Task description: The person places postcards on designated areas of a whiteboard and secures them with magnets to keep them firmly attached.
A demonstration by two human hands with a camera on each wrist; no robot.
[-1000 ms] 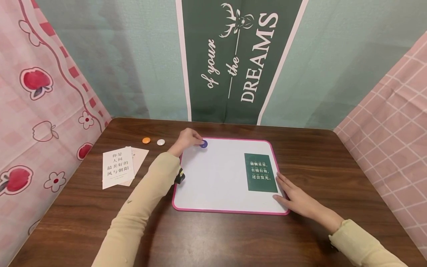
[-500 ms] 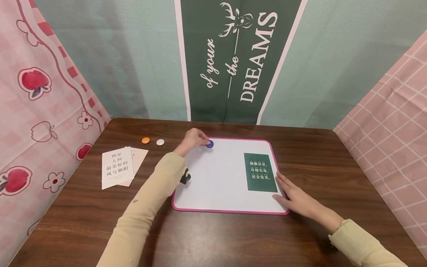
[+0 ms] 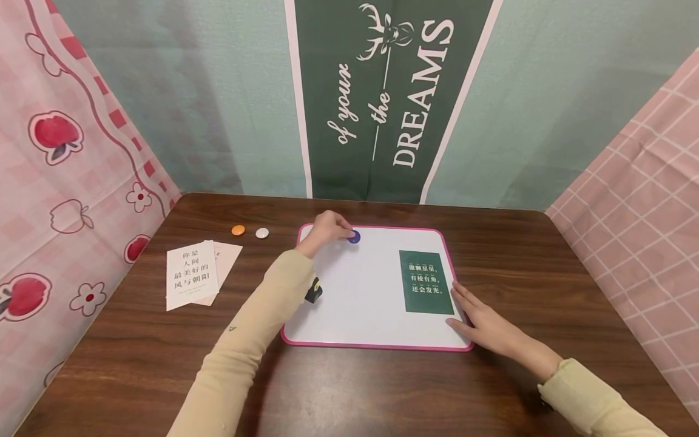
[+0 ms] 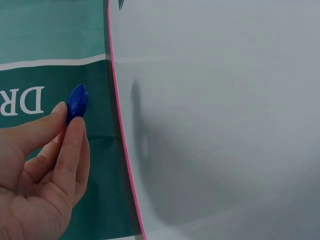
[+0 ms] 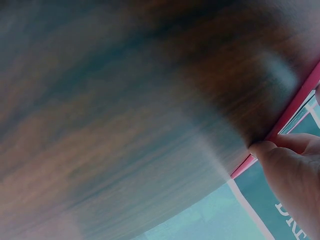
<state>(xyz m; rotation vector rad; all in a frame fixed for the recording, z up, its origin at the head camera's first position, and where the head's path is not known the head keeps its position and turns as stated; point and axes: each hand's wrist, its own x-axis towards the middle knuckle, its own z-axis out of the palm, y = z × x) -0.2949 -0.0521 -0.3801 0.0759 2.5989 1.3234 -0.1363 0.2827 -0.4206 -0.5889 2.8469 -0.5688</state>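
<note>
My left hand (image 3: pixel 327 230) is over the far left part of a pink-framed whiteboard (image 3: pixel 349 315). Its thumb and fingers pinch a round blue magnet (image 4: pixel 77 104), held on edge in the left wrist view and raised off the board's surface. Along the board's right side lies my right hand (image 3: pixel 486 325), fingers extended and touching the pink edge; the right wrist view shows its thumb (image 5: pixel 262 149) right at that frame. Beside those fingertips, a dark green card (image 3: pixel 428 300) with white lettering lies flat on the board's right part.
To the left on the wooden table (image 3: pixel 377 388) lie a white card (image 3: pixel 188 294) and a pinkish card (image 3: pixel 229 258) partly under it. An orange magnet (image 3: pixel 238 230) and a white magnet (image 3: pixel 262 233) sit behind them. Patterned cloths hang around the table.
My left hand has moved right along the board's far edge, carrying the blue magnet. The right hand and the green card have stayed in place.
</note>
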